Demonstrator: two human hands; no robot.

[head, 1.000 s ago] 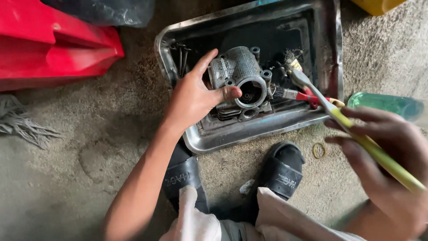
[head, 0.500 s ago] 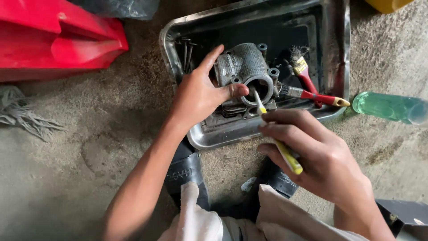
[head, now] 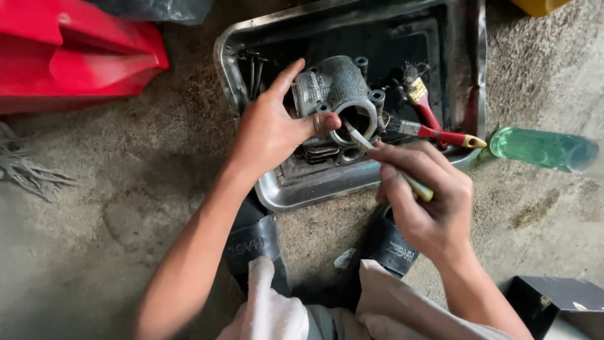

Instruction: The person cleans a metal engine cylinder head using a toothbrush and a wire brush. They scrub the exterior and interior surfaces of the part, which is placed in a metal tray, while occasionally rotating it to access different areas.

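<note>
Your left hand (head: 270,129) clasps the grey cylinder (head: 336,94) upright in the metal tray (head: 302,189), thumb at its bore, your right hand (head: 428,195) pinches a yellow brush (head: 415,186), tip in the bore, red brushes (head: 434,126) beside it.

The engine part (head: 336,94) is dull grey metal with dark grime. The tray (head: 302,189) is silvery at the rim and black inside. One paintbrush (head: 434,132) has a red handle with a yellow tip. The thin tool (head: 415,187) is yellow-green. The bottle (head: 544,149) is clear green. The plastic panel (head: 75,53) is bright red. The floor (head: 107,208) is mottled grey-brown. The sandals (head: 255,245) are black.
</note>
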